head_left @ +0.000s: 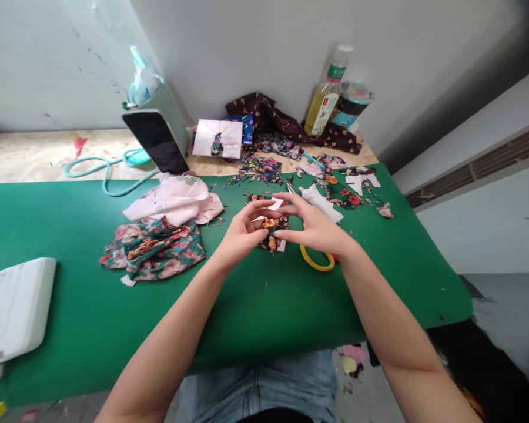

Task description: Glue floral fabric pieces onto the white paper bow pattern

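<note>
My left hand (243,232) and my right hand (311,226) meet above the green mat (255,305), both pinching a small dark floral fabric piece (271,228) with a white paper backing showing at its top edge. The fingers of both hands are curled around the piece's edges. Yellow-handled scissors (318,262) lie on the mat just under my right wrist. A folded floral cloth (156,249) and a pale pink cloth (176,200) rest to the left of my left hand.
A phone (156,141) leans upright at the back left with a teal cable (103,170). Scattered fabric scraps (348,194), a brown cloth (268,114), a bottle (327,94) and a tin (351,104) sit near the wall. A white box (15,308) lies front left.
</note>
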Available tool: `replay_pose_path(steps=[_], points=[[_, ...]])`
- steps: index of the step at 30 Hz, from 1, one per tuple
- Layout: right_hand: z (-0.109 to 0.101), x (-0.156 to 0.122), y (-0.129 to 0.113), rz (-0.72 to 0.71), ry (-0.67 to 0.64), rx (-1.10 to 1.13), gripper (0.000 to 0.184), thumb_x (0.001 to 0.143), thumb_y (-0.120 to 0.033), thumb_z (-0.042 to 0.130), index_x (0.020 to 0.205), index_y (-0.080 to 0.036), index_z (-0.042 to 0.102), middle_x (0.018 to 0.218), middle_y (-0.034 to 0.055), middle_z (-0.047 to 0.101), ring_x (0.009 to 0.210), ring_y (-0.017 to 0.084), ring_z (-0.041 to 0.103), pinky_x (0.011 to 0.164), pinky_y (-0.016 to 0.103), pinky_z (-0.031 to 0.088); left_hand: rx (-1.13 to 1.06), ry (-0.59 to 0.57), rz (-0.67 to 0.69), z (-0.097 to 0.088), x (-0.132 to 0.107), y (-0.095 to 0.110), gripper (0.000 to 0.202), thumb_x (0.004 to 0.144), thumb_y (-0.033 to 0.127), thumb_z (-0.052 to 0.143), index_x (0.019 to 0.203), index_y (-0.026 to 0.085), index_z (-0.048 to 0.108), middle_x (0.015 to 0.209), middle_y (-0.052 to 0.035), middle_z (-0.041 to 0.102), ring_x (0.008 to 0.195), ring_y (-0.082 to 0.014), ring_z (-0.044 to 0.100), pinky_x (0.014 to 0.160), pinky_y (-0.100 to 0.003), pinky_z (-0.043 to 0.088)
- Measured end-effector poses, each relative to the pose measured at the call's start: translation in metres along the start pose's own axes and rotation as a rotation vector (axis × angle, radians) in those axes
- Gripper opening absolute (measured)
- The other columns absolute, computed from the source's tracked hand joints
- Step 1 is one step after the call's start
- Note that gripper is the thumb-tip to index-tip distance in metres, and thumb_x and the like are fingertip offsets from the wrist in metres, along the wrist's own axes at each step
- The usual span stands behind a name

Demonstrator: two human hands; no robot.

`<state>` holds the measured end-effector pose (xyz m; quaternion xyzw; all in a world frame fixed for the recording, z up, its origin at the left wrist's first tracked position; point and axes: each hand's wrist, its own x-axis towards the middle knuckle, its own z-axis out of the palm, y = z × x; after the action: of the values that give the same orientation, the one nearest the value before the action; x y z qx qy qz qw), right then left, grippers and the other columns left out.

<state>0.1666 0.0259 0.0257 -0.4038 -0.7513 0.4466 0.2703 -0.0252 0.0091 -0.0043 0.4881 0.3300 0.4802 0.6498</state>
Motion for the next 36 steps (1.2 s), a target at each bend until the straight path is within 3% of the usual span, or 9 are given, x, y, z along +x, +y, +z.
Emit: replay_pose_path(steps=[2,5,10,14,18,21,25,31,36], points=[[0.003,0.009,0.003,0.031,-0.083,0.158,0.065,0.074,-0.029,0.076,0.132,-0.021,0.047,0.102,0.0075,0.073,0.099,0.024,0.070,0.088,0.041,0.054,0.045,0.026,0.023,-0.001,0.001,0.000,0.049,0.066,0.009,0.065,0.113,0.019,0.059,0.101,-0.0051,0.067,0.101,-0.0186,0.064,0.082,-0.028,0.051],[0.006,0.013,0.014,0.060,-0.067,0.245,0.051,0.073,-0.029,0.076,0.118,-0.017,0.058,0.074,0.0001,0.067,0.071,0.018,0.067,0.072,0.035,0.055,0.140,0.086,0.049,-0.003,0.002,-0.002,0.048,0.066,0.007,0.062,0.112,0.018,0.058,0.098,-0.0049,0.066,0.097,-0.0173,0.064,0.076,-0.025,0.051],[0.009,0.005,0.022,0.098,0.075,0.237,0.039,0.073,-0.028,0.075,0.108,-0.017,0.063,0.076,0.0009,0.067,0.068,0.015,0.065,0.066,0.030,0.055,0.193,0.139,0.015,-0.002,0.003,-0.008,0.043,0.069,0.010,0.067,0.110,0.017,0.057,0.098,-0.0048,0.067,0.090,-0.0151,0.066,0.077,-0.026,0.053],[0.008,0.001,0.023,0.160,0.181,0.312,0.042,0.068,-0.029,0.079,0.105,-0.018,0.064,0.079,0.0014,0.067,0.067,0.014,0.065,0.060,0.027,0.055,0.165,0.207,-0.015,-0.005,0.004,-0.011,0.044,0.068,0.018,0.076,0.108,0.016,0.057,0.095,-0.0056,0.069,0.091,-0.0170,0.068,0.086,-0.032,0.055],[0.004,0.000,0.028,0.190,0.212,0.376,0.045,0.065,-0.026,0.082,0.106,-0.018,0.065,0.081,0.0026,0.070,0.076,0.016,0.068,0.067,0.030,0.058,0.142,0.263,-0.047,-0.008,0.006,-0.011,0.048,0.063,0.019,0.081,0.106,0.016,0.060,0.092,-0.0044,0.070,0.089,-0.0174,0.069,0.090,-0.035,0.055],[0.001,-0.001,0.031,0.223,0.212,0.369,0.043,0.064,-0.028,0.083,0.104,-0.017,0.069,0.095,0.0072,0.073,0.071,0.015,0.067,0.066,0.030,0.058,0.146,0.278,-0.071,-0.008,0.006,-0.010,0.049,0.062,0.019,0.082,0.106,0.015,0.062,0.088,-0.0032,0.071,0.084,-0.0162,0.070,0.089,-0.035,0.056],[0.000,-0.002,0.031,0.242,0.196,0.319,0.022,0.067,-0.032,0.080,0.080,-0.015,0.073,0.113,0.0119,0.069,0.072,0.014,0.066,0.063,0.030,0.058,0.159,0.287,-0.042,-0.005,0.005,-0.007,0.044,0.066,0.021,0.079,0.106,0.014,0.063,0.084,-0.0027,0.072,0.082,-0.0159,0.070,0.088,-0.034,0.056],[0.000,-0.001,0.026,0.288,0.207,0.440,0.027,0.068,-0.037,0.080,0.078,-0.017,0.065,0.063,0.0000,0.066,0.051,0.010,0.060,0.050,0.024,0.053,0.206,0.344,0.034,-0.004,0.005,-0.004,0.034,0.071,0.024,0.077,0.101,0.014,0.065,0.084,-0.0033,0.072,0.082,-0.0146,0.070,0.086,-0.030,0.056],[-0.001,-0.004,0.026,0.355,-0.010,0.444,0.030,0.067,-0.034,0.082,0.082,-0.015,0.064,0.062,0.0000,0.068,0.047,0.010,0.061,0.044,0.021,0.050,0.236,0.351,0.048,-0.003,0.004,-0.004,0.034,0.071,0.031,0.079,0.098,0.015,0.067,0.081,-0.0030,0.072,0.078,-0.0151,0.070,0.078,-0.027,0.056]])
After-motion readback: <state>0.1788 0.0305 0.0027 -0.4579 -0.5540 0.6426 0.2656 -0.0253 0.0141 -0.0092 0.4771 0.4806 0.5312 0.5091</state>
